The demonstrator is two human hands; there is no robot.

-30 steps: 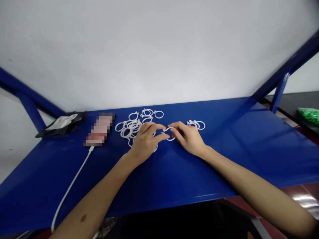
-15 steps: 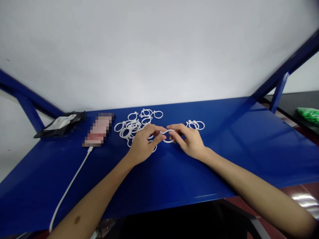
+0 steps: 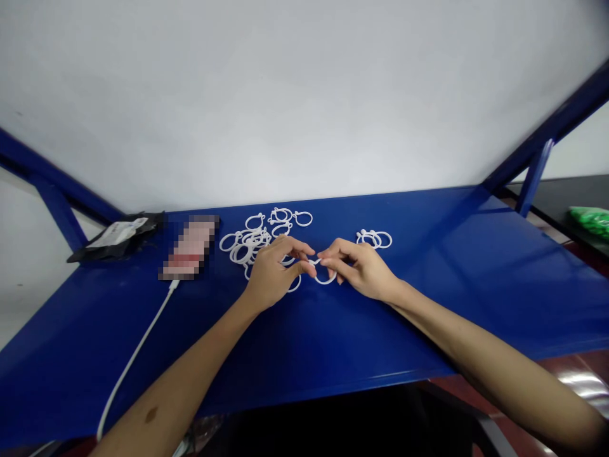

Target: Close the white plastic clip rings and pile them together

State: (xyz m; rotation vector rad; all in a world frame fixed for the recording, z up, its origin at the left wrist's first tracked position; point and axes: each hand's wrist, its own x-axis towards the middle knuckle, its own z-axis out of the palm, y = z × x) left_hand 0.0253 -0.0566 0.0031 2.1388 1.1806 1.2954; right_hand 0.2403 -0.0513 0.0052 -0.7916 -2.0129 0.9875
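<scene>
Between my two hands is a white plastic ring (image 3: 326, 281), its round loop hanging below the fingertips. My left hand (image 3: 273, 271) pinches it between thumb and fingers from the left. From the right, my right hand (image 3: 364, 270) grips the upper part of the same ring, thumb and fingers closed; the fingertips partly hide the joint. Just beyond and left of my left hand lies a loose pile of similar white rings (image 3: 242, 252), partly covered by that hand. A smaller group of rings (image 3: 384, 239) with round knobs lies behind my right hand.
Everything lies on a blue metal table (image 3: 304, 355) against a pale wall. At the left are a blurred-out phone (image 3: 190, 247) with a white cable (image 3: 136, 355) and a black plastic package (image 3: 118, 236). Blue frame bars rise at both sides.
The ring's upper part was bowed in a curve; now my fingertips are closer together at its top and the loop hangs rounder and lower. Both hands stay in nearly the same place.
</scene>
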